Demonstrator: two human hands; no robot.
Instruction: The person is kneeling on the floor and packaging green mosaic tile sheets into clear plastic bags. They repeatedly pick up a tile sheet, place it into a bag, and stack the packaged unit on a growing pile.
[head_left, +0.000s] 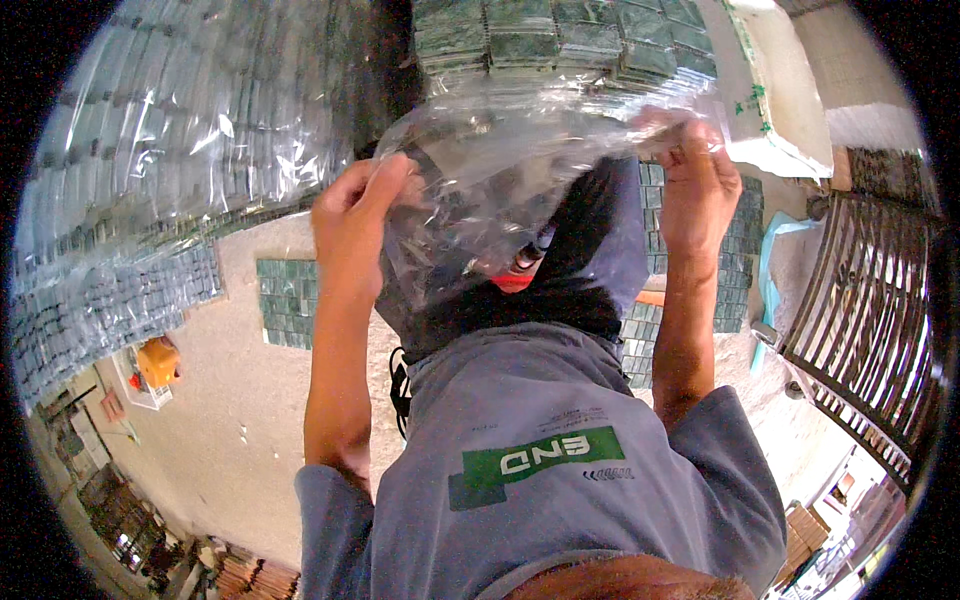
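Tile stack under clear wrap (210,120), one, at left. Stack of green tiles (520,45), one, ahead; pieces too many to count surely. Slatted rack (860,310), one, at right. Clear plastic film (480,190), one piece, stretched between two hands beside the green stack: left hand (360,205) pinching one side, right hand (702,190) the other. Orange container (158,361), one, lower left.
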